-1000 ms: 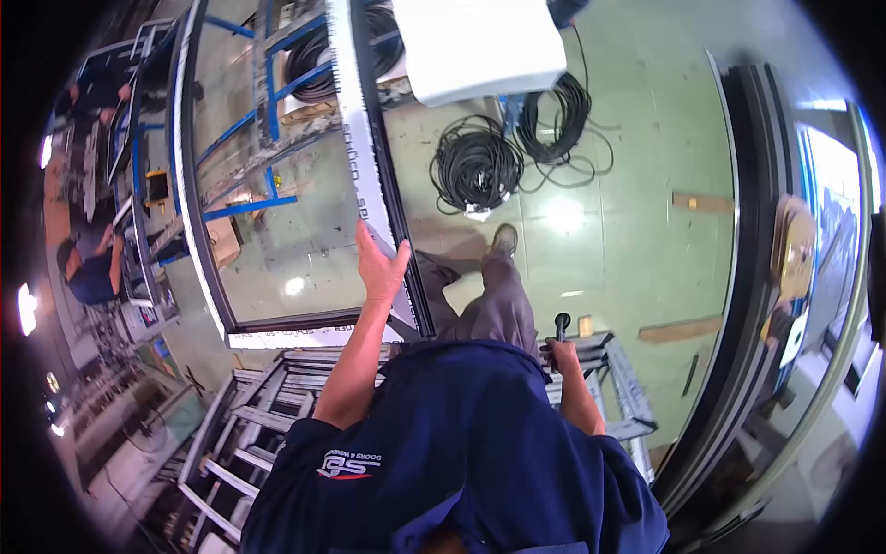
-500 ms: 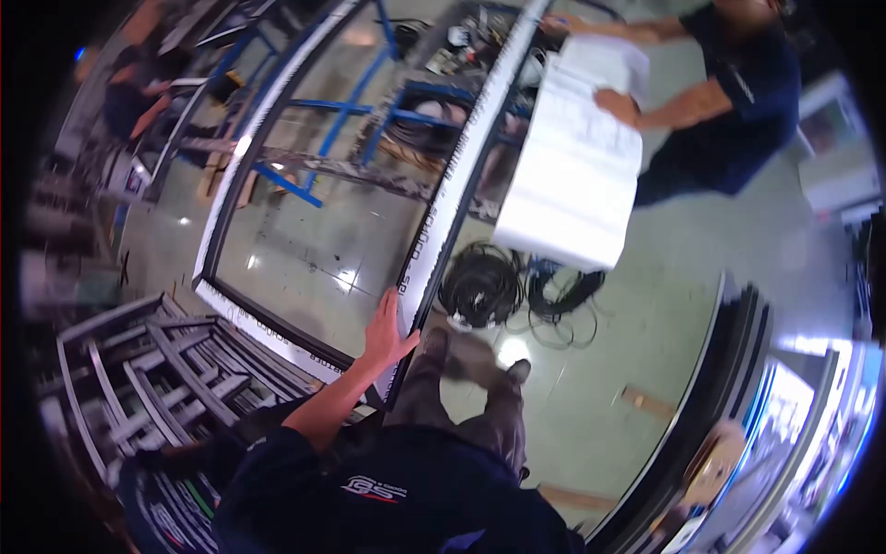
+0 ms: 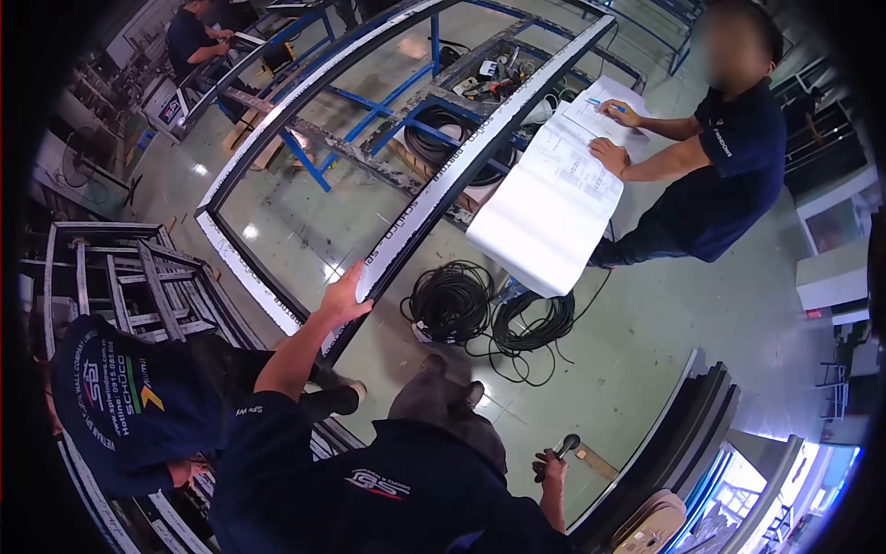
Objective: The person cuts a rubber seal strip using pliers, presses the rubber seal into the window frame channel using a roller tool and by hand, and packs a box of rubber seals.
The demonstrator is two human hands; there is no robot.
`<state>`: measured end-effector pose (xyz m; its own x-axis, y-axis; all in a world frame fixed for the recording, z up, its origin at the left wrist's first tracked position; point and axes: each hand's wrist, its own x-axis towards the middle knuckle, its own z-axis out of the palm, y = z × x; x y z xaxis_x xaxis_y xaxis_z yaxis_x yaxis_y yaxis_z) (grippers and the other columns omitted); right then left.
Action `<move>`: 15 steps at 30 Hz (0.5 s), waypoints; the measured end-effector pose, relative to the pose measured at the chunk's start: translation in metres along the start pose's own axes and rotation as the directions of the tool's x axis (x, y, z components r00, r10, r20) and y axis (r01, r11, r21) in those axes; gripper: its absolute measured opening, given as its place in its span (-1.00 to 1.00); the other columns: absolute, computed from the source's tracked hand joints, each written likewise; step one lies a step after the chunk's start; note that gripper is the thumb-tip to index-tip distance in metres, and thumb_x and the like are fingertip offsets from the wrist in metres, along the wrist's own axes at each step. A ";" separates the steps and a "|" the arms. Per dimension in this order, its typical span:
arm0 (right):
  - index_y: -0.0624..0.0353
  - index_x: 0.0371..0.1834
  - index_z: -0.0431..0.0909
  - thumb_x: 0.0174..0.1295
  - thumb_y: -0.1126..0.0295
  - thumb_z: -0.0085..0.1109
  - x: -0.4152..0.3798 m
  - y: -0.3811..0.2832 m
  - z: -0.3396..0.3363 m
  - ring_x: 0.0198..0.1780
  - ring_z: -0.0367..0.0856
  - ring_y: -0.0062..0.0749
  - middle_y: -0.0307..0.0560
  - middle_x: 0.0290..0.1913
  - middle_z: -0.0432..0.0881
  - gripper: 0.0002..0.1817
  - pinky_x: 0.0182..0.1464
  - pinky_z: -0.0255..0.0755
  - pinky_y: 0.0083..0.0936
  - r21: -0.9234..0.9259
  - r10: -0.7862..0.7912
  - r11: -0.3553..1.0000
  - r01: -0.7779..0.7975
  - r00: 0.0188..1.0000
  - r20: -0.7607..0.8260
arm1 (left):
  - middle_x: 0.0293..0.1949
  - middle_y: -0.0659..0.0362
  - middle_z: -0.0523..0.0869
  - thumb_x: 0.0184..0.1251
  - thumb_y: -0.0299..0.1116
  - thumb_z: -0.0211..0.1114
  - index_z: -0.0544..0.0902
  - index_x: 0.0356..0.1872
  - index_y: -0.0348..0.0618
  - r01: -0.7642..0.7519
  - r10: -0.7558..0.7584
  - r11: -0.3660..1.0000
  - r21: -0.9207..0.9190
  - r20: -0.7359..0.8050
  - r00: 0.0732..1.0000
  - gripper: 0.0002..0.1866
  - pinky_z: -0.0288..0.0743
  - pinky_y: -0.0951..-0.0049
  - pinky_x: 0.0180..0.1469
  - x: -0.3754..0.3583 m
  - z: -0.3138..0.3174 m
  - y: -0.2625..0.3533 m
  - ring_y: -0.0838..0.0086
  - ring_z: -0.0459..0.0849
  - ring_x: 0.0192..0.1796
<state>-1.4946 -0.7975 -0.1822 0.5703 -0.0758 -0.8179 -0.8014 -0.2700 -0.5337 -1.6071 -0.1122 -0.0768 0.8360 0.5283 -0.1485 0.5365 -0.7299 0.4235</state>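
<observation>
My left hand (image 3: 345, 297) grips the near corner of a large window frame (image 3: 399, 231), fingers over its white-taped face and thumb at the outer edge. The frame lies across a blue metal stand (image 3: 369, 115) and carries printed protective film. Low on the right, my right hand (image 3: 553, 464) is closed round a dark hand tool (image 3: 571, 442) with a round black end; I cannot tell its exact kind. That hand hangs above the floor, apart from the window frame.
A co-worker (image 3: 738, 175) leans over large paper drawings (image 3: 554, 185) beside the frame. Another person (image 3: 138, 397) bends at my left by stacked frames (image 3: 129, 286). Coiled black cables (image 3: 450, 300) lie on the floor ahead. Dark profiles (image 3: 683, 443) stand at the right.
My right hand has come into view with the dark tool. My left hand stays on the frame. The co-worker's far hand has moved from the frame's side onto the drawings.
</observation>
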 end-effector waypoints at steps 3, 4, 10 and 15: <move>0.38 0.00 0.49 0.34 0.16 0.20 0.010 -0.004 0.011 -0.57 0.65 -0.25 0.18 -0.26 0.73 -0.56 -0.54 0.59 -0.35 -0.011 -0.002 1.000 0.003 0.997 0.072 | 0.44 -0.15 0.33 0.01 -0.09 0.43 0.08 0.52 -0.20 0.027 -0.027 0.999 0.021 0.010 1.000 0.05 0.43 0.20 0.34 -0.002 0.000 0.004 0.00 0.45 0.37; 0.36 -0.02 0.51 0.35 0.14 0.19 0.010 -0.003 0.019 -0.61 0.63 -0.27 0.15 -0.30 0.74 -0.57 -0.57 0.57 -0.35 -0.031 0.015 0.999 -0.012 0.996 0.088 | 0.43 -0.15 0.34 0.00 -0.10 0.43 0.09 0.51 -0.20 0.038 -0.038 0.999 0.026 0.011 0.999 0.04 0.43 0.20 0.33 -0.002 -0.002 0.006 0.00 0.46 0.36; 0.29 -0.26 0.63 0.30 0.11 0.20 -0.001 0.019 0.054 -0.47 0.60 -0.36 -0.02 -0.40 0.71 -0.62 -0.38 0.47 -0.32 -0.372 0.101 0.928 -0.039 0.984 0.148 | 0.36 -0.16 0.41 -0.01 -0.11 0.45 0.16 0.45 -0.26 0.070 -0.070 0.997 0.016 0.009 0.997 0.00 0.46 0.18 0.29 -0.005 0.002 0.001 -0.02 0.51 0.30; 0.24 -0.44 0.64 0.26 0.13 0.17 -0.011 0.003 0.049 -0.47 0.49 -0.41 -0.09 -0.53 0.57 -0.64 -0.32 0.38 -0.37 -0.460 -0.048 0.878 0.135 0.979 0.196 | 0.19 -0.21 0.55 -0.05 -0.14 0.48 0.25 0.34 -0.33 0.031 -0.032 0.999 -0.018 -0.049 0.998 -0.08 0.51 0.14 0.19 -0.004 0.009 -0.002 -0.06 0.60 0.18</move>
<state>-1.5123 -0.7507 -0.1848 0.5615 0.1265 -0.8177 -0.5436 -0.6887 -0.4798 -1.6104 -0.1165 -0.0848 0.8115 0.5723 -0.1181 0.5604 -0.7048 0.4350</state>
